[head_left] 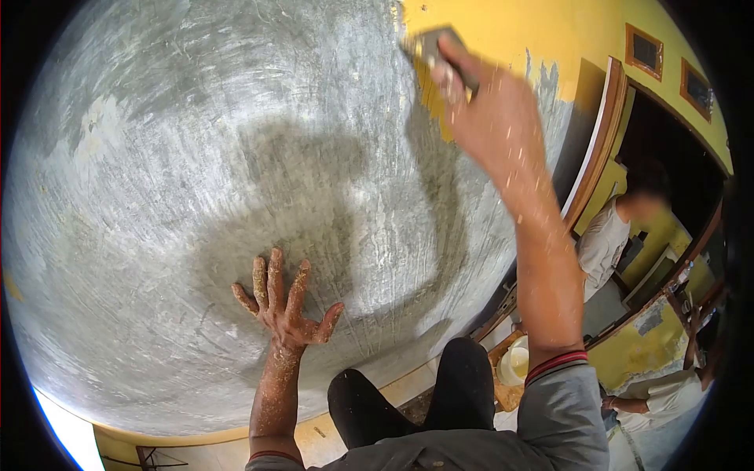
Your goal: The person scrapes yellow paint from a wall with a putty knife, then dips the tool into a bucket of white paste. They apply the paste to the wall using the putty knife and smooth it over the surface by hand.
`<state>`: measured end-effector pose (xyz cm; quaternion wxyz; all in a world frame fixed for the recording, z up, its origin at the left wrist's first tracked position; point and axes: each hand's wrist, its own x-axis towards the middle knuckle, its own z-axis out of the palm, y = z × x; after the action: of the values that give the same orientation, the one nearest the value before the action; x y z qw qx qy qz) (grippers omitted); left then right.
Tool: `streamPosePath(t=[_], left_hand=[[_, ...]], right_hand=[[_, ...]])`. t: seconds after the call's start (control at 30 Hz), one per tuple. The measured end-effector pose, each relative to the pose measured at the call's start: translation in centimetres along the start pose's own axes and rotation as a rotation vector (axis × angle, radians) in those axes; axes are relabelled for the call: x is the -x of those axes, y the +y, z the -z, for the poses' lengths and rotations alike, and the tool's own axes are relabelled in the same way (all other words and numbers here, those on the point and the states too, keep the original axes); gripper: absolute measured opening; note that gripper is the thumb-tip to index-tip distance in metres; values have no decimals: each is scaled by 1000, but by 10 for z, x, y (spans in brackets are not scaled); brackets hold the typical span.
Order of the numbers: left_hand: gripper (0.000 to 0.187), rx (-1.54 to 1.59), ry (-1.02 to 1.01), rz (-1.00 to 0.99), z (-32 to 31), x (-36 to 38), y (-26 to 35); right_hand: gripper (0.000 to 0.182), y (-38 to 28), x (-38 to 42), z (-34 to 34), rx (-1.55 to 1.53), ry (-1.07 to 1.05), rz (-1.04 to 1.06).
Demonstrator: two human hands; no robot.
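My right hand (499, 114) is raised high and closed around a scraper (430, 44), a dark flat tool partly hidden by my fingers and slightly blurred. Its edge is at the border where yellow paint (518, 31) meets the bare grey wall (236, 180). Pale flecks show in front of my right wrist and forearm. Lower down, my left hand (287, 310) lies against the grey wall with its fingers spread and nothing in them. Crumbs of dust coat those fingers and the forearm below.
Beyond the wall's right edge is a doorway with a wooden frame (597, 149). A person in a light shirt (603, 247) stands there, and another person's white clothing (667, 400) shows lower right. A pale bucket (514, 363) sits below, near my knees (463, 377).
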<state>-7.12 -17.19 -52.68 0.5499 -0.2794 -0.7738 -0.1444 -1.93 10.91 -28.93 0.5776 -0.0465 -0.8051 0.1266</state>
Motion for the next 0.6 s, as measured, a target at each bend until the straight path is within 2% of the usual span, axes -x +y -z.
streamPosePath(t=[0.07, 0.17, 0.2, 0.3, 0.43, 0.57, 0.6], left_hand=[[71, -8, 6, 6, -1, 2, 0], [71, -18, -8, 1, 1, -1, 0], [71, -10, -11, 2, 2, -1, 0], [70, 1, -15, 6, 4, -2, 2], [70, 12, -13, 15, 5, -3, 3], [76, -41, -12, -20, 5, -4, -2], [76, -32, -20, -20, 5, -3, -4]], right_hand=[[37, 2, 10, -9, -51, 21, 29], [37, -16, -27, 1, -10, 105, 80], [37, -22, -40, 10, -17, 34, 58], [37, -23, -33, 10, 5, 23, 19], [37, -2, -12, -2, -15, 42, 86], [38, -19, -67, 9, 20, 137, 102], [38, -22, -70, 13, -14, 83, 49]])
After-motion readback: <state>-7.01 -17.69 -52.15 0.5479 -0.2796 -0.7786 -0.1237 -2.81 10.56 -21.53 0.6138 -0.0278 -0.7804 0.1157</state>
